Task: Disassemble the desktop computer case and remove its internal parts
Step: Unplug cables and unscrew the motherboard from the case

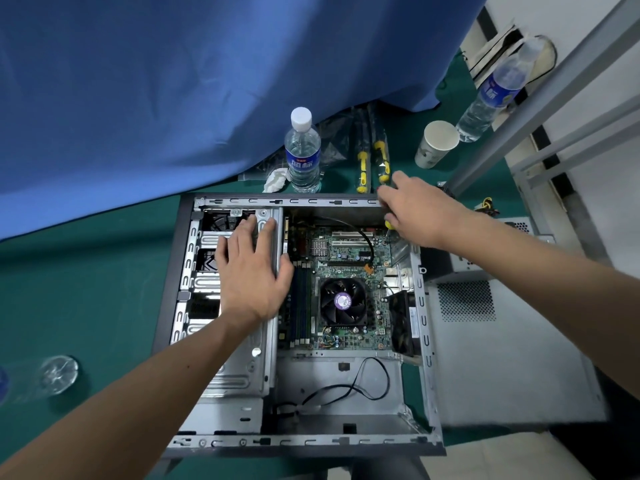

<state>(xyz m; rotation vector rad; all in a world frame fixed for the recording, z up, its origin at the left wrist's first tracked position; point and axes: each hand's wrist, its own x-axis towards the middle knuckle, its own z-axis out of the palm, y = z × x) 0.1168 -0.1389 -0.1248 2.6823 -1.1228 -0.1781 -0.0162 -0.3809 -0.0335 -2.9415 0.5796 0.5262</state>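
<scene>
Head view: you look down into the open computer case (420,306), which lies on its side on the green table (86,289) with its side panel off.
Left hand: your left hand (252,271) lies flat on the metal drive cage (207,244), fingers straight and spread, holding nothing; it seems to steady the case.
Right hand: your right hand (419,209) reaches over the far right corner of the case, fingers curled round a yellow-handled screwdriver (390,226) whose tip points down at the motherboard (346,244) near the expansion slots.
Step in hand: you are probably working a board screw in that corner; the screw itself is too small to make out.
Done so far: the case is open; a grey perforated panel (485,341) lies just beside it on the right, likely the removed cover. The bay nearest you is bare apart from loose black cables (346,386), so the power supply is probably out.
Still left: the motherboard, the CPU cooler fan (343,301), the rear fan (401,323), the memory sticks (301,299) and the drive cage all sit in place.
Progress: early to middle, by my judgement.
Nearby: two more screwdrivers (370,161), a water bottle (302,150) and a paper cup (436,143) stand beyond the case.
</scene>
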